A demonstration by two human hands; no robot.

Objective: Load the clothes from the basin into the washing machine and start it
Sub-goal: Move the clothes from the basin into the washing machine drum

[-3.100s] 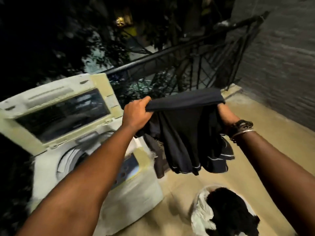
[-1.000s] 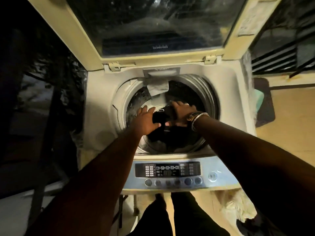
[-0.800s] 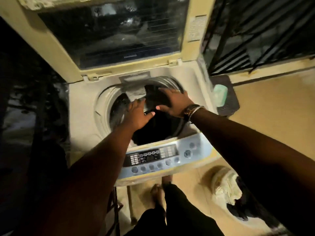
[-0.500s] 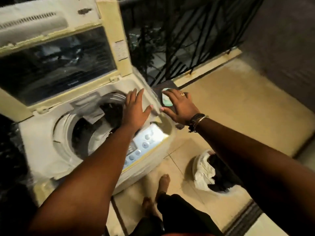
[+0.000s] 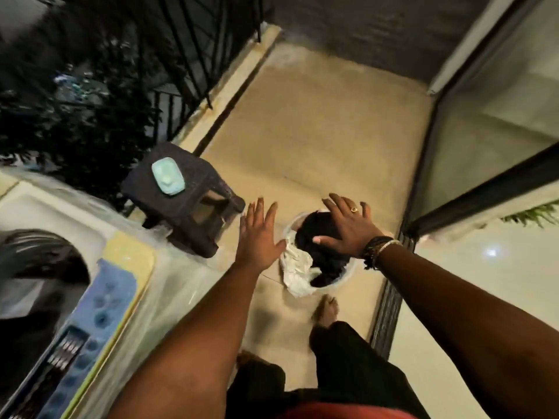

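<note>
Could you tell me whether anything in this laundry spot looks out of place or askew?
One thing: a white garment spills over the rim of the basin toward the washing machine, instead of lying inside with the dark clothes.

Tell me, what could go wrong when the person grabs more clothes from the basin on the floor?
1. The white cloth hangs over the rim of the basin, so it might slip out onto the floor when the dark clothes are lifted.
2. The bare foot stands right beside the basin, so a step could perhaps knock it.
3. Both the left hand and the right hand are open and empty, and a hurried scoop may leave pieces behind.
</note>
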